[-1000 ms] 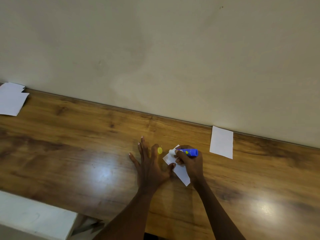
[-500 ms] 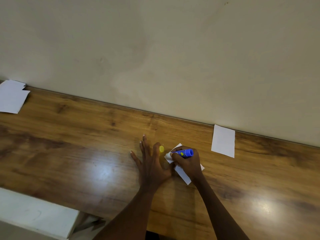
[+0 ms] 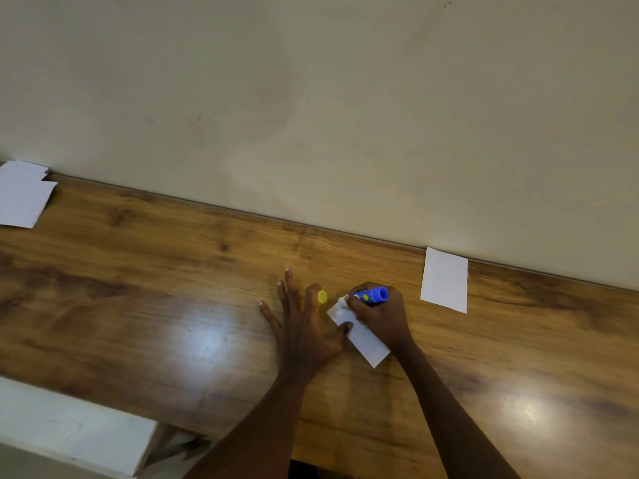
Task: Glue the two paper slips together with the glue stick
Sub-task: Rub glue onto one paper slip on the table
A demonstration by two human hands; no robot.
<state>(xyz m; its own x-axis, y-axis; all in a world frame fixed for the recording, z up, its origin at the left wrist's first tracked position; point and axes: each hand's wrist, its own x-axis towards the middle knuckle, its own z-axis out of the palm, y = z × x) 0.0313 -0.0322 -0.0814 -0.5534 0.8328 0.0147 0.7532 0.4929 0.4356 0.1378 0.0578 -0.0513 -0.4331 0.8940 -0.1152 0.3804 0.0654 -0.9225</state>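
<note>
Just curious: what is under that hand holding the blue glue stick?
A white paper slip lies under the right hand, its glue stick tip touching it. The slip's covered part is hidden.

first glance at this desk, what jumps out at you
The two hands low in the middle of the wooden desk draw the eye: the right hand presses a blue glue stick onto a white paper slip, while the left hand lies flat with its thumb on that slip's edge. A yellow cap sits by the left fingers, and a second slip lies to the right against the wall.
</note>
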